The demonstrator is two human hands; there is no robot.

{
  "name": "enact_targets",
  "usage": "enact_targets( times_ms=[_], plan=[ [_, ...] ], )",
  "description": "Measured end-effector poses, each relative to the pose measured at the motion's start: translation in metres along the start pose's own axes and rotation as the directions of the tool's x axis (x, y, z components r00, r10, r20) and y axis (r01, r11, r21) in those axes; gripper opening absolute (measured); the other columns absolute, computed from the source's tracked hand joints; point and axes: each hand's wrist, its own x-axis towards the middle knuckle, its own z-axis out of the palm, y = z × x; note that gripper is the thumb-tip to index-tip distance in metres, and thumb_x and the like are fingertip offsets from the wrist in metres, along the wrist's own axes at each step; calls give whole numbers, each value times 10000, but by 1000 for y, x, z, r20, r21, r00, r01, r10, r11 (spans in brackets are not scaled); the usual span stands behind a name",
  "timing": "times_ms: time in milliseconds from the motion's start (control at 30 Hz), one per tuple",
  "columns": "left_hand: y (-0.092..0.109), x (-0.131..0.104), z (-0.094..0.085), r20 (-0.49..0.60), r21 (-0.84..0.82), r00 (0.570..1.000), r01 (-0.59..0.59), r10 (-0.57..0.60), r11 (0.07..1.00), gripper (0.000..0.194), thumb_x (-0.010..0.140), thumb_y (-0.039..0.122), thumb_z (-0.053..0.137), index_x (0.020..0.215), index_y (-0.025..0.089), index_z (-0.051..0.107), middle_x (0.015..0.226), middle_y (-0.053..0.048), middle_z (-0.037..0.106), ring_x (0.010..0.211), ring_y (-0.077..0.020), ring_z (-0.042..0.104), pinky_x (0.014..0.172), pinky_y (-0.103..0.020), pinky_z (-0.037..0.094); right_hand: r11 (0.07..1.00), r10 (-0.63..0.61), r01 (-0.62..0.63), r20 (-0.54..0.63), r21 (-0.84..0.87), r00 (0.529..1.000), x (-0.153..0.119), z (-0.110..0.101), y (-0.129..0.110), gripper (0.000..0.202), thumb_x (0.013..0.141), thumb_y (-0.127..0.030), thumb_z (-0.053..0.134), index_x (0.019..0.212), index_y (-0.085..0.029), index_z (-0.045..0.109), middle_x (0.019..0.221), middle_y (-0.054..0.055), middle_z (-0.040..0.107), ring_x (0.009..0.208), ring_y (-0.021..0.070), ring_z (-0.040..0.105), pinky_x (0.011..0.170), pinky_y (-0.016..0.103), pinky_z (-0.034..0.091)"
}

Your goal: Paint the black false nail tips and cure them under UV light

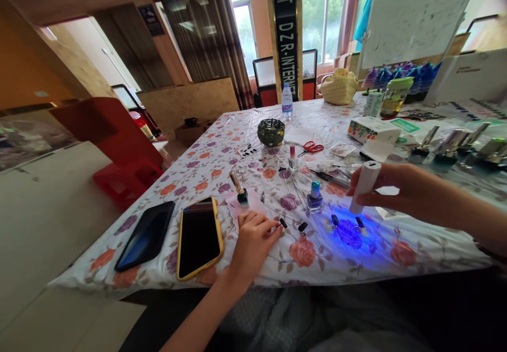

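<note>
In my right hand (382,185) is a small white lamp (365,185), tilted down and casting blue-violet light on the flowered cloth. Two small black nail tips (335,220) (359,222) stand in that light. My left hand (253,235) rests on the cloth, thumb and fingers pinched on a small black nail tip (283,223). Another black tip on a stand (303,228) is just right of it. Between the hands, farther back, stands a purple polish bottle (315,200) with a blue cap. A gold-capped bottle (240,191) is on pink paper behind my left hand.
A yellow-cased phone (200,238) and a dark phone (146,235) lie at the left. Farther back are a woven basket (271,132), red scissors (312,147) and a water bottle (287,102). Several polish bottles (447,148) and an open box (373,130) stand at the right.
</note>
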Motion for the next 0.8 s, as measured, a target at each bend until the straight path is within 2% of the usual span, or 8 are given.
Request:
enact_targets(
  times_ms=[100, 200, 333, 500, 633, 800],
  plan=[
    [-1, 0, 0, -4, 22, 1000, 7, -7, 1000, 111, 775, 266, 593, 770, 221, 694, 701, -14, 618, 741, -169, 509, 737, -343, 344, 999, -24, 21, 55, 41, 998, 1, 2, -1, 170, 738, -358, 621, 850, -231, 613, 862, 5, 650, 792, 181, 607, 703, 277, 474],
    [-1, 0, 1, -6, 35, 1000, 10, -9, 999, 100, 767, 260, 605, 767, 231, 701, 696, -9, 613, 737, -169, 510, 739, -349, 334, 998, -34, 33, 18, 45, 999, 1, 5, -1, 137, 734, -329, 628, 834, -236, 614, 844, -6, 656, 787, 172, 615, 705, 266, 477],
    [-3, 0, 2, -3, 40, 1000, 8, -7, 999, 94, 760, 238, 610, 768, 242, 703, 689, -3, 607, 730, -162, 510, 729, -339, 341, 996, -17, 15, 24, 82, 1000, 3, 8, 2, 218, 748, -343, 608, 935, -232, 591, 886, 18, 663, 798, 193, 626, 707, 293, 489],
    [-4, -1, 3, -4, 59, 1000, 16, -15, 998, 104, 765, 268, 603, 767, 231, 699, 673, -9, 602, 728, -169, 511, 716, -339, 339, 1000, 5, -5, -38, -1, 999, 8, 12, 10, 216, 761, -402, 575, 866, -212, 575, 836, 31, 654, 783, 213, 611, 714, 326, 468],
    [-3, 0, 2, 6, 64, 1000, 13, -13, 998, 117, 775, 285, 589, 745, 236, 690, 661, -3, 594, 727, -170, 513, 721, -346, 326, 990, -7, 8, -13, 139, 1000, 14, 10, 21, 232, 748, -360, 602, 907, -200, 545, 826, 27, 625, 750, 188, 581, 695, 308, 457],
    [-1, 2, 0, 18, 65, 1000, 3, -4, 998, 141, 783, 290, 579, 698, 231, 675, 675, 4, 593, 727, -166, 507, 725, -347, 313, 970, 1, 7, -33, 243, 999, 21, 0, 32, 249, 758, -360, 588, 919, -186, 512, 808, 14, 568, 740, 157, 548, 671, 285, 454]
  ],
)
